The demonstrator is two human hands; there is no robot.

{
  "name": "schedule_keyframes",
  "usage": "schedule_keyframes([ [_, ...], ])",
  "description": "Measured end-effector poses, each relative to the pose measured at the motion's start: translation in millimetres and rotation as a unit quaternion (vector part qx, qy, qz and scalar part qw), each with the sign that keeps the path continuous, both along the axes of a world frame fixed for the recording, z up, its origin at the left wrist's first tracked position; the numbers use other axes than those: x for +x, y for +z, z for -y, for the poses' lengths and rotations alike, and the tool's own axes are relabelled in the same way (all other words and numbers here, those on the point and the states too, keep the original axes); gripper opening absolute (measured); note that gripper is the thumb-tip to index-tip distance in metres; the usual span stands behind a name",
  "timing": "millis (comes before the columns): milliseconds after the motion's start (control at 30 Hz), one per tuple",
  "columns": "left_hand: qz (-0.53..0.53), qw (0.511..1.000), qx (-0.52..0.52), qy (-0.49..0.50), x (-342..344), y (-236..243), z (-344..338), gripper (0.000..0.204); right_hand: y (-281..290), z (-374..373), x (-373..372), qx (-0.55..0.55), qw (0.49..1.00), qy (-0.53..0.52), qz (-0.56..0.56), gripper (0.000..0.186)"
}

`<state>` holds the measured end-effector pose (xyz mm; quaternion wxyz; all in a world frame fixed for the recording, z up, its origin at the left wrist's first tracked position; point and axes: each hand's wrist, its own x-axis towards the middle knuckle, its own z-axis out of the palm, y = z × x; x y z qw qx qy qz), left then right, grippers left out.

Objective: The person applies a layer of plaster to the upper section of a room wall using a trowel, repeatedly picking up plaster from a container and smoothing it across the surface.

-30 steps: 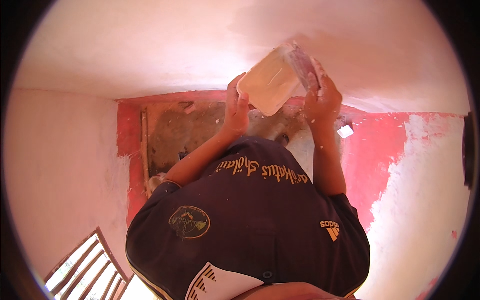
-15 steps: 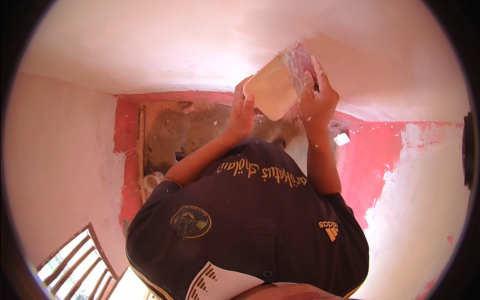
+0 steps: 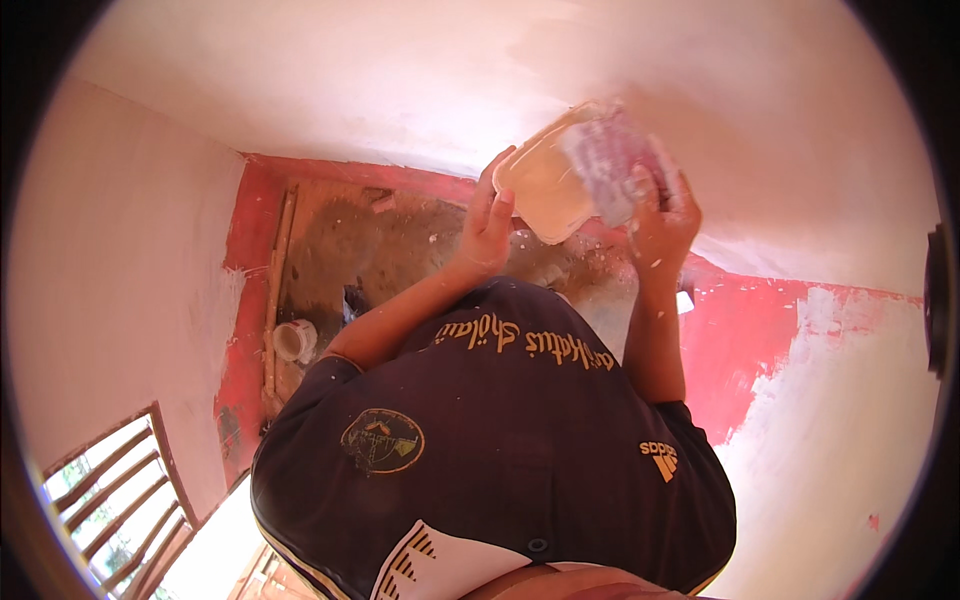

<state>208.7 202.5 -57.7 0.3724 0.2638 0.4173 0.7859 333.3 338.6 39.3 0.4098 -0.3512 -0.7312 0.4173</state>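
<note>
My left hand (image 3: 488, 228) grips the left edge of a shallow, rounded-corner tray (image 3: 540, 190), its thumb on the near side. The tray has a pale cream face with streaks on it. My right hand (image 3: 668, 225) is closed on a flat, purplish scraper (image 3: 610, 165) smeared with whitish paste. The scraper overlaps the right part of the tray; whether they touch I cannot tell. White specks mark my right hand and forearm. Both hands are held up in front of my chest, close to the pale wall (image 3: 760, 130).
Below lies a stained brown floor (image 3: 400, 240), with a white bucket (image 3: 294, 342) at its left edge. A red painted band (image 3: 740, 330) runs along the lower walls, partly covered in white at right. A barred window (image 3: 120, 490) is at lower left.
My right hand has moved right and slightly down, and the scraper now turns its broad face to view. The tray has stayed nearly in place. The view has shifted, uncovering more of the bucket.
</note>
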Motion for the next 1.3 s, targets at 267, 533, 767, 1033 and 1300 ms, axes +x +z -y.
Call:
schedule_keyframes([
  [267, -0.015, 1.000, 0.011, 0.024, 67, 0, -17, 0.057, -4, -14, 53, 0.186, 0.980, 0.043, 0.051, 0.034],
  [533, -0.034, 0.997, -0.031, 0.064, 250, 24, -151, 0.052, 9, -160, 252, 0.195, 0.978, 0.032, 0.066, 0.031],
  [767, -0.081, 0.985, -0.151, 0.028, 308, 51, -225, 0.045, 35, -296, 343, 0.285, 0.917, 0.235, 0.152, 0.035],
  [1033, -0.187, 0.974, -0.119, 0.038, 289, 59, -243, 0.038, 44, -296, 334, 0.372, 0.862, 0.275, 0.205, 0.047],
  [1300, -0.143, 0.977, -0.156, 0.031, 263, 58, -230, 0.037, 42, -289, 317, 0.343, 0.857, 0.310, 0.228, 0.050],
])
